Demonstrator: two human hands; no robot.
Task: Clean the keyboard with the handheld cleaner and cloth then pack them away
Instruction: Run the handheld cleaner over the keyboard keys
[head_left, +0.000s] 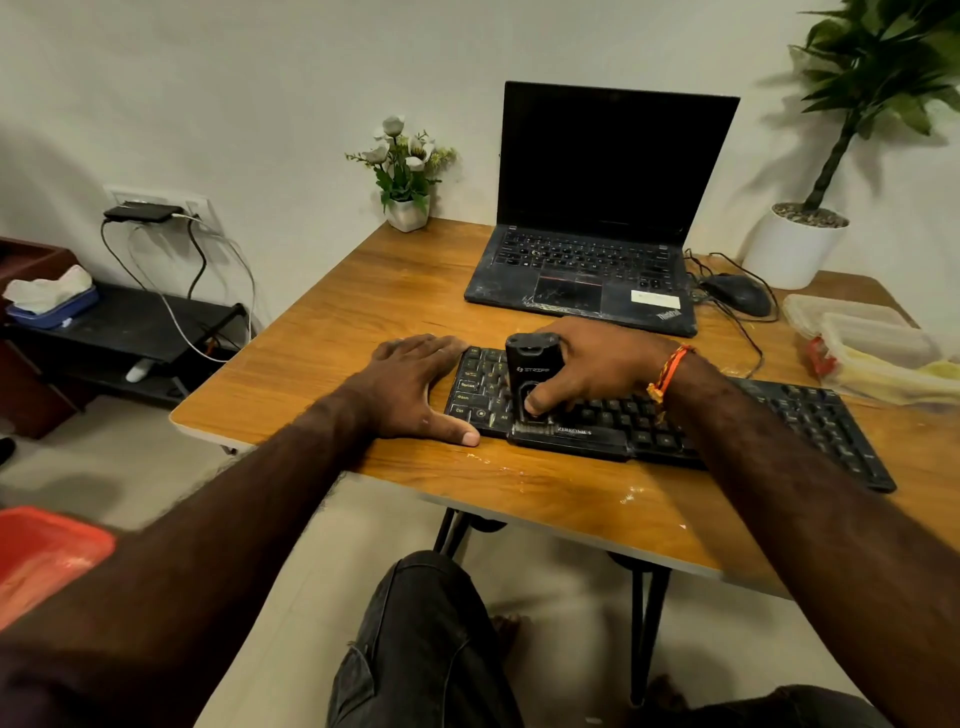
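Cleaner (531, 375) upright in right hand (597, 364) – apparently touching keyboard (810, 415).

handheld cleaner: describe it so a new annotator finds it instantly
On the wooden table, find the black keyboard at the near edge. The handheld cleaner stands on its left end, gripped by the right hand. It is the only upright black block there.

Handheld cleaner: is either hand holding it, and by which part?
The right hand grips the handheld cleaner around its upright body, brush end down on the keyboard. The left hand holds nothing.
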